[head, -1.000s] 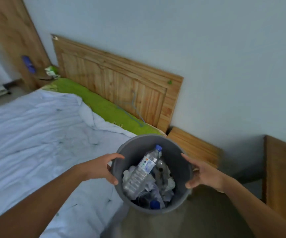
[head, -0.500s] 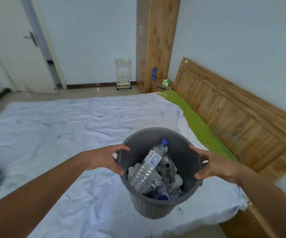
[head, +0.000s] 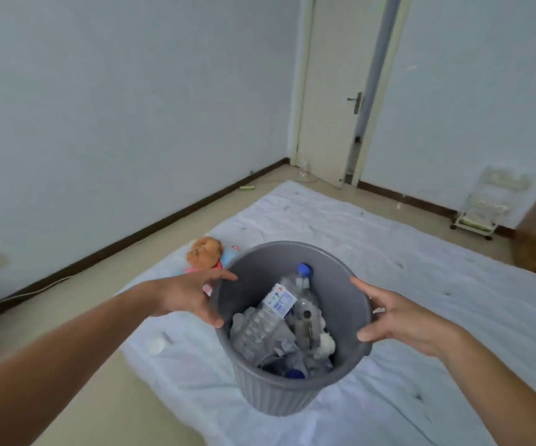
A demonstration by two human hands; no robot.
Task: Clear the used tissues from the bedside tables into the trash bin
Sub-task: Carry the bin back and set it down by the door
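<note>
— Between the two hands, which way did the trash bin (head: pixel 292 391) point?
— Mouth up, long axis near upright, tipped slightly. The left hand (head: pixel 186 296) and right hand (head: pixel 401 320) each gripped its rim, fingers curled over opposite sides.
— And inside?
— A plastic bottle (head: pixel 269 313) leaned cap-up among crumpled tissues (head: pixel 281 344).
— Beneath the grip?
— A white sheet (head: pixel 453 284), a door (head: pixel 331 91) beyond. Half a second earlier the headboard showed; now a plush toy (head: pixel 203 252) did

Pale walls (head: pixel 115 107), door (head: pixel 327 91), rm corner
</note>
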